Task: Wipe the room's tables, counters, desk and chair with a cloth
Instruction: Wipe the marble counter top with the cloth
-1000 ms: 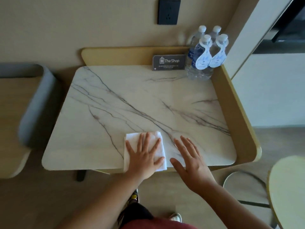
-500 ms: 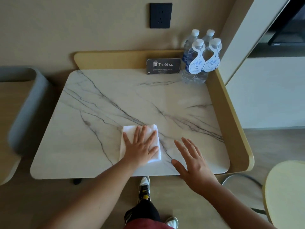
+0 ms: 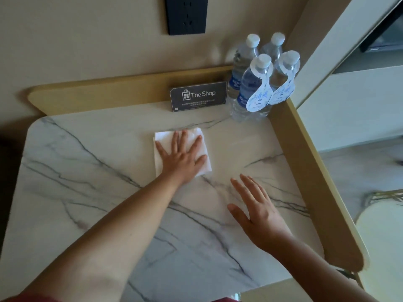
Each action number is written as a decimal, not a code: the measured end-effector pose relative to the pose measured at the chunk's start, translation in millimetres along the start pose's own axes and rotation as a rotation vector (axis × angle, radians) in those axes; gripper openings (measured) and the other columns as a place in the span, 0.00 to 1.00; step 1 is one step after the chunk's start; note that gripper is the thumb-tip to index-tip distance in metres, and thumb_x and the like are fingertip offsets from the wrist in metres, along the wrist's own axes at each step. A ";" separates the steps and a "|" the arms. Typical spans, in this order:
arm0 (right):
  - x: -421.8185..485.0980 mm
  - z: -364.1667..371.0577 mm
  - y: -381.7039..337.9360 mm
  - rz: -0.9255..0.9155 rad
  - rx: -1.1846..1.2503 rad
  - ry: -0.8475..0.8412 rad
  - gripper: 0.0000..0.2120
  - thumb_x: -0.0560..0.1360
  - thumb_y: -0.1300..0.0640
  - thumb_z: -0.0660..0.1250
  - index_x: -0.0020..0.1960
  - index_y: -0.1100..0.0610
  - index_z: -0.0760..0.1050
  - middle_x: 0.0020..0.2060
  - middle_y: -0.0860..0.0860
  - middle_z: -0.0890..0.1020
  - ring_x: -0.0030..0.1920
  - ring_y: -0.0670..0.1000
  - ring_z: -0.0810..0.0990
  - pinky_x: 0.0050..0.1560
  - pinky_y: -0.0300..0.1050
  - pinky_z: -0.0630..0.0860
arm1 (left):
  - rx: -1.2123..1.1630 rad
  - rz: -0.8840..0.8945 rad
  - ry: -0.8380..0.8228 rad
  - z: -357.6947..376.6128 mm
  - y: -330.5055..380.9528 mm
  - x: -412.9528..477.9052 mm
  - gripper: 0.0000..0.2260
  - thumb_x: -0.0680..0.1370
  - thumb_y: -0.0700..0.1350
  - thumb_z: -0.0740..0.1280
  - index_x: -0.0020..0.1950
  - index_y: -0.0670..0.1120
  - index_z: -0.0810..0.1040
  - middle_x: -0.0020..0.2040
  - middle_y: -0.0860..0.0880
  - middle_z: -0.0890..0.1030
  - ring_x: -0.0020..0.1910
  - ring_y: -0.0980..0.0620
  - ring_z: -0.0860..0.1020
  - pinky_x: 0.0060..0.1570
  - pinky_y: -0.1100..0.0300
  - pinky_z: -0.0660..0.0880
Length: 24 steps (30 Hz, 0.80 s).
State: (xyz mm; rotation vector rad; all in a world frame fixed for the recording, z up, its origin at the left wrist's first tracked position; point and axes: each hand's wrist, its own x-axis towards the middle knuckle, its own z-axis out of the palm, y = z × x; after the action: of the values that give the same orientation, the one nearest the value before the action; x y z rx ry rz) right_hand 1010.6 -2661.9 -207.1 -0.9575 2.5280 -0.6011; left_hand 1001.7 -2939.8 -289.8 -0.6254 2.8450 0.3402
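A folded white cloth (image 3: 163, 138) lies on the white marble table (image 3: 87, 192), towards the back middle. My left hand (image 3: 182, 158) presses flat on the cloth with fingers spread and straight. My right hand (image 3: 259, 212) is to the right and nearer to me, palm down over the marble with straight fingers, holding nothing; I cannot tell whether it touches the surface.
A tan raised rim (image 3: 309, 171) runs along the table's back and right sides. A dark "The Shop" sign (image 3: 198, 96) and several water bottles (image 3: 257, 83) stand at the back right corner. A black wall socket (image 3: 185, 14) is above. A round pale seat (image 3: 383, 236) sits at right.
My left hand has slid the cloth from the table's front edge towards the back, near the sign. My right hand moved forward too, and the view has come closer.
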 end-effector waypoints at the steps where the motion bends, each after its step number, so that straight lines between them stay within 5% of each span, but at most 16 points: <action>1: 5.3 -0.3 -1.1 -0.001 -0.001 0.007 0.33 0.80 0.29 0.46 0.82 0.41 0.54 0.82 0.45 0.56 0.82 0.47 0.49 0.78 0.50 0.56 | 0.003 0.002 0.008 -2.5 -1.7 9.7 0.29 0.81 0.69 0.44 0.80 0.65 0.39 0.83 0.49 0.39 0.82 0.44 0.38 0.67 0.21 0.38; 13: 3.3 -5.1 13.3 0.032 0.018 0.032 0.30 0.82 0.34 0.53 0.80 0.45 0.61 0.81 0.47 0.60 0.81 0.47 0.53 0.77 0.52 0.61 | 0.024 0.029 0.024 -0.9 44.4 53.6 0.32 0.79 0.70 0.41 0.81 0.61 0.42 0.83 0.45 0.39 0.81 0.40 0.38 0.65 0.20 0.36; 24: -31.8 -23.2 63.9 0.030 0.132 0.018 0.29 0.80 0.32 0.55 0.78 0.43 0.62 0.79 0.47 0.62 0.79 0.50 0.58 0.75 0.54 0.64 | 0.034 0.108 0.081 59.0 145.3 -91.6 0.32 0.81 0.68 0.43 0.83 0.59 0.45 0.84 0.43 0.43 0.82 0.39 0.40 0.66 0.21 0.37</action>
State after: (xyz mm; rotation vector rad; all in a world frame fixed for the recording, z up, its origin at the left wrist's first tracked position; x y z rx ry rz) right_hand 987.9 -2590.7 -214.2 -0.8699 2.4783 -0.7598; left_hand 1029.1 -2760.4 -297.1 -0.4915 2.9622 0.2891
